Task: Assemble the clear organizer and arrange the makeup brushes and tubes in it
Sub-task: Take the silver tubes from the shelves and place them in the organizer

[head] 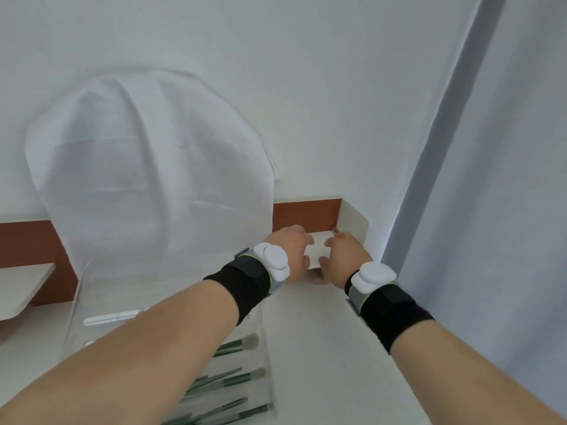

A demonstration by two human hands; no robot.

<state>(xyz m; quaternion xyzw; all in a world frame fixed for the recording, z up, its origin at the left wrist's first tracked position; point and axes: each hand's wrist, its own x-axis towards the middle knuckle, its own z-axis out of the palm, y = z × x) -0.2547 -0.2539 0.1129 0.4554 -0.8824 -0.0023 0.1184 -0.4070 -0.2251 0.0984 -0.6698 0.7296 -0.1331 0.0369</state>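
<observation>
Forearms foremost, both banded in black straps. Left hand and right hand: fingers curled toward each other at a small shelf in the far corner; any grip cannot be told, what they touch hidden. Makeup brushes: well behind the fingers, below the left forearm, long axes slanting toward the hands, within a clear organizer, partly cut off.
</observation>
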